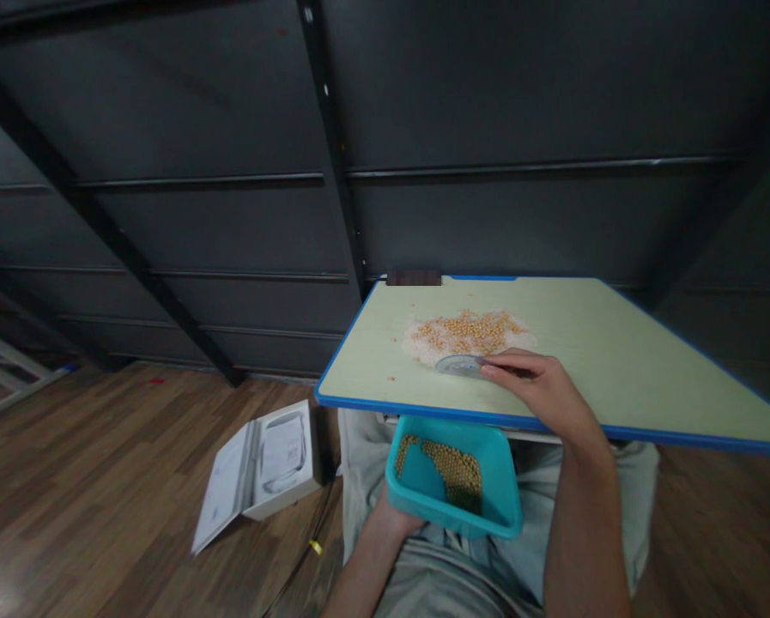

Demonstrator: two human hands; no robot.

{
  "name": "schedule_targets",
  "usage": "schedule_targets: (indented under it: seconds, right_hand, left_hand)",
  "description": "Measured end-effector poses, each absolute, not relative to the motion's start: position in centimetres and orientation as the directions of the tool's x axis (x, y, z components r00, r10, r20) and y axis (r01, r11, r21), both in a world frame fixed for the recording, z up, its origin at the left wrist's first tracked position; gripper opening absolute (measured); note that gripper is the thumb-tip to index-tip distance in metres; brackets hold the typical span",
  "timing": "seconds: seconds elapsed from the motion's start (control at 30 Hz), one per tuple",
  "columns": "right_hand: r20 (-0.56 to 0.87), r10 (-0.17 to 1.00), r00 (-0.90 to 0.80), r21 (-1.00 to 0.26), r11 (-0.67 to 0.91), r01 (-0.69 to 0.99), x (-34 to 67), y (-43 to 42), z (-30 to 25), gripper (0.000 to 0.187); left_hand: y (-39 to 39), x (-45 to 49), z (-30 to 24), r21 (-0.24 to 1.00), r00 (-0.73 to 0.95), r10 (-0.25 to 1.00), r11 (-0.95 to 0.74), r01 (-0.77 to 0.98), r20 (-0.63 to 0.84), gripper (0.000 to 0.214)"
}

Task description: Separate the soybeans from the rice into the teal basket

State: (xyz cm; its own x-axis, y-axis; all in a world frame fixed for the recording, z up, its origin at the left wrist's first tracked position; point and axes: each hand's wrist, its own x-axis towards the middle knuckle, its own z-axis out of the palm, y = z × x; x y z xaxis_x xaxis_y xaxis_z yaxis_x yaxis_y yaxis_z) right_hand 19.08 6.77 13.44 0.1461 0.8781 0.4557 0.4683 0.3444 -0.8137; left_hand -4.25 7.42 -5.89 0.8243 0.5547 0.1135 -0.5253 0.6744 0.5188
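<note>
Some beans (460, 472) are in our teal bin (501, 481), L hand (398, 517) holding it; many more left on tabletop (622, 360) w/ white grains (418, 347), R hand (542, 378) gripping clear curved piece (458, 366).

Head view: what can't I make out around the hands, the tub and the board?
All in the head view:
Left hand: fingers hidden by the teal tub.
Clear tool: held end covered by the right hand.
White grains: too small and blurred to identify.
Board: right front corner cut off by the picture's edge.
Paper in the open box: print too blurred to read.
</note>
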Motion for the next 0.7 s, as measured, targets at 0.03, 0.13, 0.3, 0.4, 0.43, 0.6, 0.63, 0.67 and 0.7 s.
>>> schedule_targets:
  seconds: [0.03,0.13,0.3,0.4,0.43,0.6,0.63,0.67,0.7]
  right_hand:
    - [0.462,0.869,0.176,-0.817,0.340,0.466,19.2,6.8,13.3,0.012]
    - [0.470,0.842,0.266,-0.832,0.321,0.453,19.5,7.0,12.9,0.017]
    - [0.463,0.838,0.288,-0.834,0.302,0.463,19.7,7.4,12.5,0.018]
    - [0.456,0.857,0.242,-0.826,0.306,0.473,19.7,7.5,12.5,0.016]
    - [0.452,0.862,0.229,-0.826,0.307,0.473,19.6,7.4,12.5,0.016]
    - [0.438,0.880,0.184,-0.825,0.312,0.472,19.3,7.0,13.1,0.015]
    - [0.433,0.886,0.168,-0.825,0.314,0.471,19.2,6.9,13.3,0.014]
    - [0.426,0.892,0.152,-0.826,0.315,0.468,19.2,6.8,13.4,0.013]
    - [0.420,0.897,0.138,-0.827,0.316,0.465,19.1,6.7,13.5,0.013]
  left_hand:
    - [7.4,-4.3,-6.0,0.522,0.824,0.558,0.674,-0.522,0.103,0.048]
    - [7.4,-4.5,-6.0,0.521,0.816,0.573,0.675,-0.522,0.074,0.043]
    - [7.3,-4.3,-5.3,0.527,0.817,0.573,0.678,-0.512,0.057,0.046]
    - [7.2,-4.2,-5.5,0.528,0.813,0.579,0.672,-0.519,0.062,0.053]
    - [7.3,-4.2,-5.7,0.528,0.811,0.581,0.670,-0.521,0.064,0.054]
    - [7.7,-4.4,-7.5,0.521,0.809,0.582,0.669,-0.530,0.075,0.051]
    - [7.7,-4.4,-7.7,0.519,0.809,0.582,0.670,-0.531,0.075,0.050]
    - [7.7,-4.5,-7.9,0.515,0.811,0.581,0.675,-0.529,0.072,0.050]
    - [7.7,-4.5,-7.9,0.511,0.813,0.579,0.681,-0.525,0.064,0.050]
